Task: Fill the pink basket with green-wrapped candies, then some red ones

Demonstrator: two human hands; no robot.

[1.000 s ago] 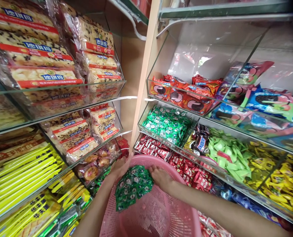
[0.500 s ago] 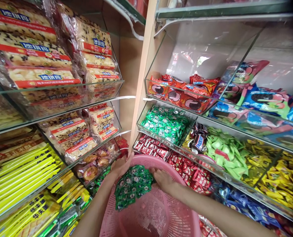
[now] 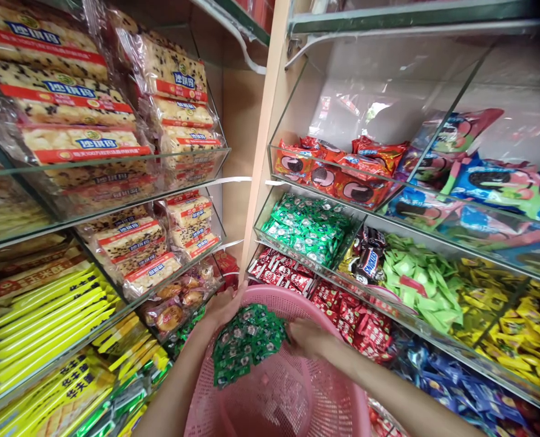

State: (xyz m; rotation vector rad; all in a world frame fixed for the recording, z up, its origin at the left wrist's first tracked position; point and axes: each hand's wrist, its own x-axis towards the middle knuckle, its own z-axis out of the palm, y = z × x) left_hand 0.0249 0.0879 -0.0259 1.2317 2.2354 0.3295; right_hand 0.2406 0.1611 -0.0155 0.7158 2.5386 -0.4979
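A pink mesh basket (image 3: 297,400) sits low in the middle, in front of the shelves. Over its far rim both my hands cup a heap of small green candy packets (image 3: 245,343). My left hand (image 3: 222,306) holds the heap's left side, fingers curled under it. My right hand (image 3: 309,338) grips the right side, fingers closed into the packets. A glass bin of the same green candies (image 3: 309,227) stands on the shelf just above and to the right.
Glass shelves on the left carry wrapped cake bars (image 3: 83,145) and yellow cracker packs (image 3: 47,315). On the right are bins of red cookie packs (image 3: 343,173), blue packs (image 3: 492,188), light green candies (image 3: 415,279), yellow candies (image 3: 525,328) and red candies (image 3: 352,315).
My right hand has closed tighter on the right side of the green heap and shifted slightly right. The heap and left hand stay over the basket rim.
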